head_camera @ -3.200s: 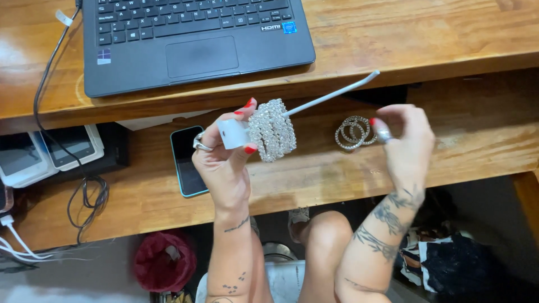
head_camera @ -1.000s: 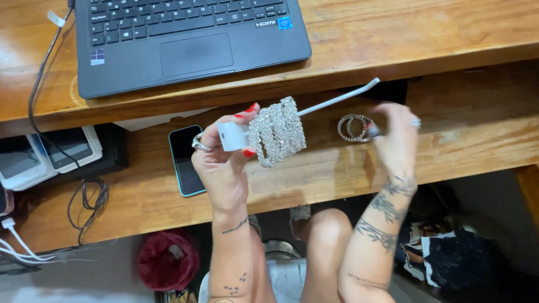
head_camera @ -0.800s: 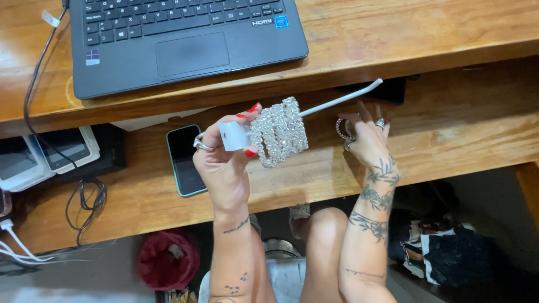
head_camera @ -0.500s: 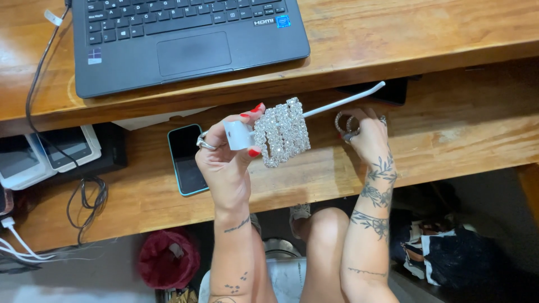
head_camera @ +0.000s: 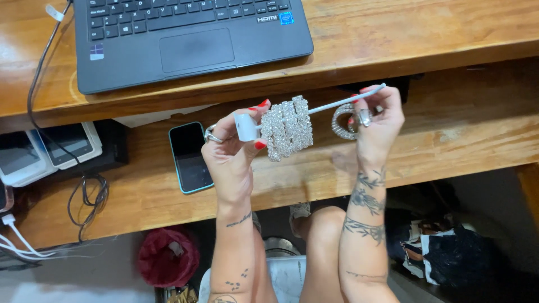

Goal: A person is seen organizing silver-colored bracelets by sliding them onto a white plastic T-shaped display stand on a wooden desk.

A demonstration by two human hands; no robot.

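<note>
My left hand (head_camera: 233,151) grips the white block end of a thin white rod (head_camera: 337,102) that carries several sparkling rhinestone bracelets (head_camera: 288,128) bunched near that end. My right hand (head_camera: 377,120) is at the rod's far tip, fingers curled around it. A coil of rhinestone bracelets (head_camera: 340,120) sits against my right palm, just under the rod. Both hands hover over the lower wooden shelf (head_camera: 471,140).
A dark laptop (head_camera: 185,39) sits on the upper desk (head_camera: 426,28). A phone in a teal case (head_camera: 190,157) lies on the shelf left of my left hand. White devices (head_camera: 45,148) and cables (head_camera: 84,193) are at far left. A red bag (head_camera: 168,257) lies on the floor.
My right hand went down to the shelf, closed on the coil of bracelets, and came back up to the rod's tip. My left hand kept the rod nearly still.
</note>
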